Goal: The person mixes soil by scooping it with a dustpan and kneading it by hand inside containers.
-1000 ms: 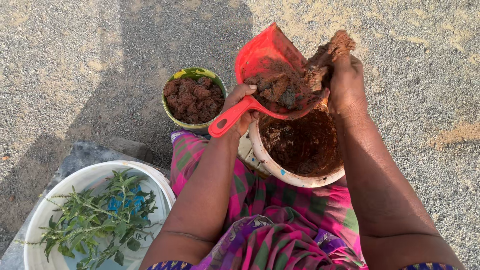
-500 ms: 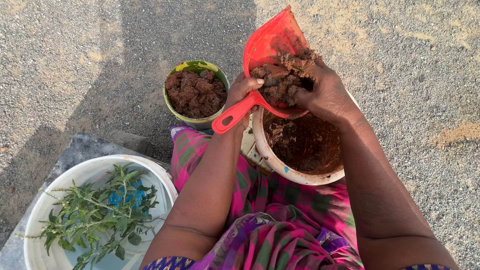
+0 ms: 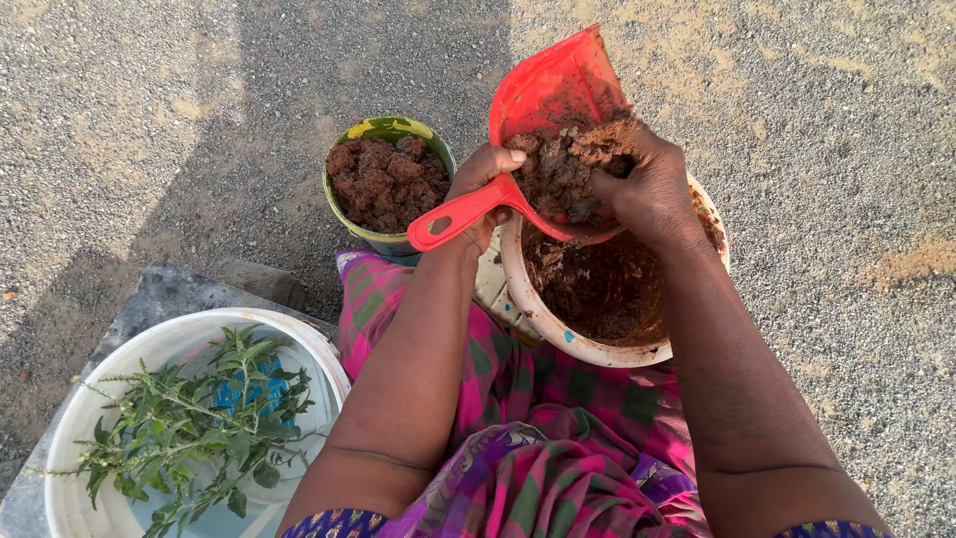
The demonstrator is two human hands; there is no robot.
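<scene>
Gravel ground, low sun. Left hand [image 3: 480, 189] grips the red scoop [image 3: 543, 120] handle, centre frame; right hand [image 3: 652, 189] clutches brown clumps [image 3: 568, 164] in it — best crumbled over the white bucket [image 3: 597, 351] below, scoop tilted inward.

Strong, low sunlight is falling across the gravel ground [image 3: 827, 149], warming its right side, while a broad shadow is covering the part around the green pot [image 3: 386, 184]. Everything is staying sharp, without glare or blur.

Bare forearms, blue patterned sleeve edges, a pink, green and purple checked garment [image 3: 558, 448] across the lap.
</scene>
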